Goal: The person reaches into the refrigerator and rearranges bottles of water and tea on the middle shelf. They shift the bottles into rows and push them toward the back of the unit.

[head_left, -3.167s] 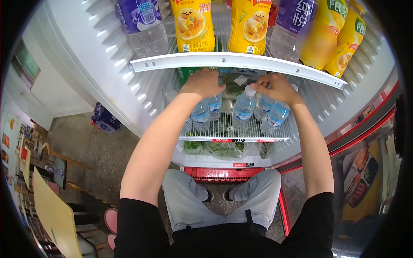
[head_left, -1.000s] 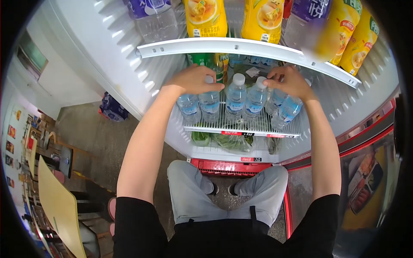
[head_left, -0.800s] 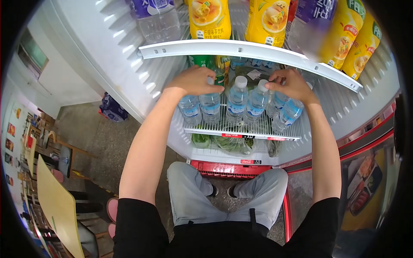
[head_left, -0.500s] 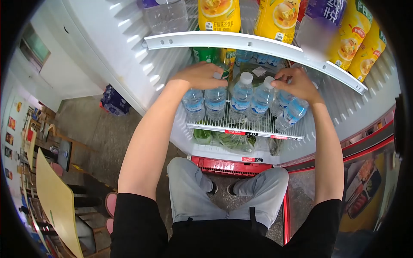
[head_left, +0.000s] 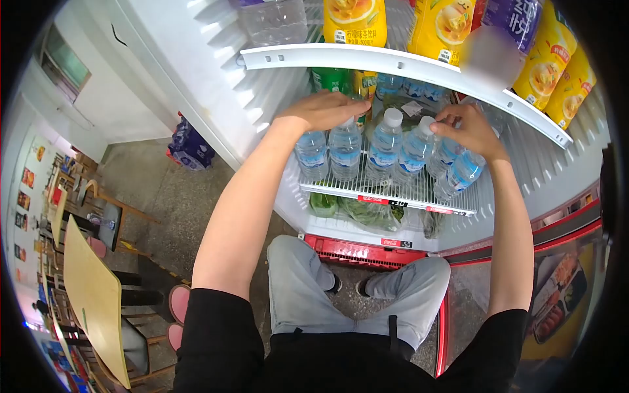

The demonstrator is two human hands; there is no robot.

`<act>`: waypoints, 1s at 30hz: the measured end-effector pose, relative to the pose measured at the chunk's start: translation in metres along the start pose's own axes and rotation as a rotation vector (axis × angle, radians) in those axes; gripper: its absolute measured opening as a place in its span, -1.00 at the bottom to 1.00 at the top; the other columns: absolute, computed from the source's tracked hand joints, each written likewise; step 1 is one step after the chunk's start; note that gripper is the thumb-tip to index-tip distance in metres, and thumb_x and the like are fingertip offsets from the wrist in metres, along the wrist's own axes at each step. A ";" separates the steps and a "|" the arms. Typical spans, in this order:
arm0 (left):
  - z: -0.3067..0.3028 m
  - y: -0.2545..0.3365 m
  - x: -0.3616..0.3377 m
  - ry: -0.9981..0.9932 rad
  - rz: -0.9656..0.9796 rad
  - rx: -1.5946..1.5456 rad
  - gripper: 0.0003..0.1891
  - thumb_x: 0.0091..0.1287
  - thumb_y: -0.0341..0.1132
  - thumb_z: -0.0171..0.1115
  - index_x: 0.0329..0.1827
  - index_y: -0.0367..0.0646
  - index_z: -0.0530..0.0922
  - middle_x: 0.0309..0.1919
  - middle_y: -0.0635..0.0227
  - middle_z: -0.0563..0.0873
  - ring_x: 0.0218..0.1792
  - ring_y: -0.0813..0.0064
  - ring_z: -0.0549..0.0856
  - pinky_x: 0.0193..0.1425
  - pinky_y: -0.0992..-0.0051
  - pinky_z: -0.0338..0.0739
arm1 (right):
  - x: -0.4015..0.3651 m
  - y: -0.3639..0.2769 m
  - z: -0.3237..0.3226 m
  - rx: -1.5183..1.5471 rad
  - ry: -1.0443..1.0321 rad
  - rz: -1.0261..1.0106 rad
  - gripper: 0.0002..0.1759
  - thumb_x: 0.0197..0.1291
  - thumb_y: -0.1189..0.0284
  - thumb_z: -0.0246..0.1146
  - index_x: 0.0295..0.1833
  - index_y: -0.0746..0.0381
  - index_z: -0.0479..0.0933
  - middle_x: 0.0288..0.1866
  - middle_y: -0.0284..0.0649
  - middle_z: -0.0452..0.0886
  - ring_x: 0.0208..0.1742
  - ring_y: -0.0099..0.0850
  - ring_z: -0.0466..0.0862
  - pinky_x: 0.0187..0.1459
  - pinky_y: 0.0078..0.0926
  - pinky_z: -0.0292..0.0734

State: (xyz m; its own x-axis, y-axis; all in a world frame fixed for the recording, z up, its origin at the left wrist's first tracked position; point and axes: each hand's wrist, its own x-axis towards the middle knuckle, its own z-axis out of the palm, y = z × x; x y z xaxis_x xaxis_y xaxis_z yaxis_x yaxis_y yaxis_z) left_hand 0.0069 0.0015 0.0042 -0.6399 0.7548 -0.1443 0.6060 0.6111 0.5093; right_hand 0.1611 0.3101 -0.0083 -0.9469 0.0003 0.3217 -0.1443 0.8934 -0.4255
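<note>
My left hand [head_left: 324,110] lies over the tops of two clear water bottles with blue labels, one at the left end [head_left: 312,157] and one beside it [head_left: 344,154]. Its fingers are stretched out, and the cap under them is mostly hidden. At the right, my right hand [head_left: 468,128] has curled fingers, with thumb and forefinger at the white cap of a water bottle [head_left: 414,154]. Another upright water bottle [head_left: 383,147] stands between the hands. Beneath my right hand, a tilted water bottle [head_left: 462,175] leans on the shelf, its top hidden.
The wire shelf [head_left: 419,199] holds the bottles, with bagged greens [head_left: 370,213] below. The upper shelf's white rail [head_left: 400,64] curves above my hands, carrying yellow drink bottles [head_left: 354,23]. A green bottle [head_left: 331,78] stands behind. The open fridge door [head_left: 557,288] is at right.
The whole view has shifted slightly right. My left fingers have straightened over the bottle top, and the cap that showed between them is now below them. My right hand stays by the same cap.
</note>
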 end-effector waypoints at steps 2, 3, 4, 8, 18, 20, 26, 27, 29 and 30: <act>0.005 -0.005 0.004 0.022 0.076 0.039 -0.23 0.51 0.40 -0.19 0.06 -0.08 0.78 0.00 0.04 0.78 0.09 0.09 0.71 0.28 0.23 0.50 | 0.000 0.002 0.001 0.008 -0.003 0.002 -0.40 0.09 -0.13 0.53 -0.26 0.28 0.77 -0.52 -0.16 0.72 -0.43 -0.35 0.73 -0.29 -0.40 0.59; 0.005 -0.004 0.004 0.035 0.114 0.060 -0.20 0.49 0.42 -0.22 0.07 -0.06 0.80 -0.04 0.04 0.80 0.10 0.08 0.73 0.28 0.20 0.51 | 0.000 0.003 0.001 0.012 -0.004 0.002 -0.40 0.09 -0.13 0.53 -0.26 0.28 0.77 -0.52 -0.15 0.72 -0.43 -0.35 0.73 -0.29 -0.40 0.59; 0.005 -0.004 0.005 0.035 0.075 0.074 -0.20 0.49 0.42 -0.22 0.06 -0.06 0.80 -0.04 0.05 0.80 0.08 0.08 0.74 0.26 0.20 0.53 | 0.000 0.003 0.001 0.018 -0.007 0.001 -0.40 0.09 -0.13 0.52 -0.26 0.28 0.77 -0.52 -0.15 0.72 -0.44 -0.35 0.73 -0.30 -0.40 0.59; 0.000 0.008 -0.002 0.044 -0.069 0.139 -0.21 0.50 0.41 -0.16 -0.15 -0.16 0.76 -0.14 0.04 0.79 -0.02 0.10 0.74 0.17 0.21 0.53 | 0.001 0.004 0.001 0.020 -0.012 -0.002 -0.40 0.10 -0.13 0.52 -0.26 0.28 0.77 -0.53 -0.15 0.72 -0.45 -0.34 0.72 -0.31 -0.39 0.58; 0.008 -0.002 0.000 0.130 0.059 0.101 -0.17 0.48 0.46 -0.15 -0.07 -0.13 0.82 -0.22 0.10 0.80 -0.04 0.10 0.75 0.17 0.25 0.55 | 0.002 0.005 0.002 0.011 -0.014 0.020 -0.35 0.07 -0.18 0.52 -0.26 0.28 0.77 -0.51 -0.15 0.71 -0.42 -0.34 0.71 -0.29 -0.38 0.58; 0.006 -0.006 0.003 0.075 0.080 0.068 -0.20 0.47 0.47 -0.11 -0.01 -0.07 0.83 -0.20 0.12 0.81 -0.02 0.09 0.75 0.18 0.26 0.56 | 0.002 0.005 0.001 0.021 -0.014 0.022 -0.36 0.06 -0.19 0.52 -0.26 0.27 0.78 -0.51 -0.15 0.71 -0.41 -0.34 0.71 -0.28 -0.38 0.58; -0.002 0.010 -0.006 0.016 0.034 0.168 -0.20 0.43 0.49 -0.03 -0.03 -0.10 0.83 -0.24 0.11 0.80 -0.07 0.13 0.75 0.12 0.25 0.57 | 0.002 0.007 0.002 0.025 -0.016 0.036 -0.36 0.05 -0.18 0.53 -0.26 0.26 0.78 -0.49 -0.15 0.72 -0.40 -0.34 0.71 -0.27 -0.38 0.58; -0.002 0.012 -0.007 0.011 0.033 0.182 -0.19 0.42 0.49 -0.02 -0.04 -0.11 0.83 -0.26 0.11 0.79 -0.08 0.14 0.75 0.11 0.24 0.57 | 0.001 0.006 0.002 0.023 -0.016 0.039 -0.36 0.05 -0.18 0.53 -0.26 0.27 0.78 -0.49 -0.16 0.71 -0.40 -0.34 0.71 -0.26 -0.38 0.58; -0.001 0.012 -0.005 0.003 0.008 0.162 -0.18 0.41 0.50 -0.01 -0.04 -0.13 0.83 -0.31 0.12 0.78 -0.12 0.17 0.75 0.08 0.23 0.56 | 0.001 0.004 0.002 0.025 -0.014 0.029 -0.36 0.06 -0.18 0.53 -0.26 0.27 0.78 -0.50 -0.16 0.71 -0.41 -0.34 0.70 -0.27 -0.38 0.58; -0.001 0.011 -0.004 -0.001 -0.006 0.152 -0.18 0.40 0.51 0.00 -0.04 -0.14 0.83 -0.33 0.13 0.77 -0.14 0.18 0.74 0.07 0.23 0.56 | 0.001 0.004 0.002 0.027 -0.013 0.023 -0.36 0.06 -0.18 0.53 -0.27 0.27 0.78 -0.50 -0.16 0.70 -0.41 -0.35 0.70 -0.27 -0.38 0.57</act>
State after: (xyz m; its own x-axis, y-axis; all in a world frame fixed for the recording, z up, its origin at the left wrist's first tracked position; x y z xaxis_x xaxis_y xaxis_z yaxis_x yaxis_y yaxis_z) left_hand 0.0160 0.0047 0.0117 -0.6433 0.7513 -0.1474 0.6669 0.6444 0.3740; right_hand 0.1593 0.3128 -0.0114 -0.9536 0.0143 0.3007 -0.1303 0.8808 -0.4552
